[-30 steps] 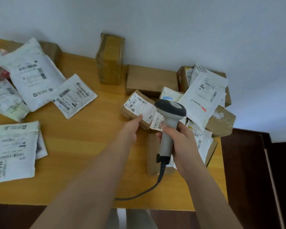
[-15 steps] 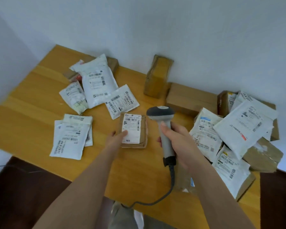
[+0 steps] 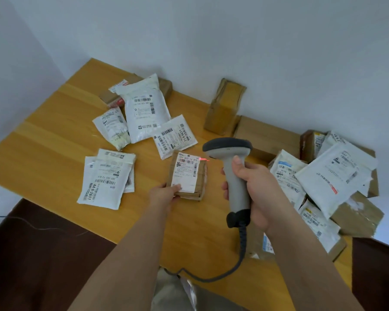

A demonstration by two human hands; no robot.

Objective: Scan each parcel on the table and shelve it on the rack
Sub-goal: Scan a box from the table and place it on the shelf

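The scanning looks barely begun: the right hand (image 3: pixel 257 189) grips a grey corded handheld barcode scanner (image 3: pixel 230 169), its red line just touching the top of the white label on a small brown cardboard parcel (image 3: pixel 189 176), which the left hand (image 3: pixel 164 195) holds by its near edge on the yellow wooden table (image 3: pixel 54 140). Many white mailer bags (image 3: pixel 144 111) and a heap of brown boxes (image 3: pixel 265 135) wait unshelved; no rack is in view, only pale walls.

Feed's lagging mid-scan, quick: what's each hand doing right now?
Left hand: grips the near edge of the small brown parcel, thumb on its label.
Right hand: closed round the barcode scanner handle.
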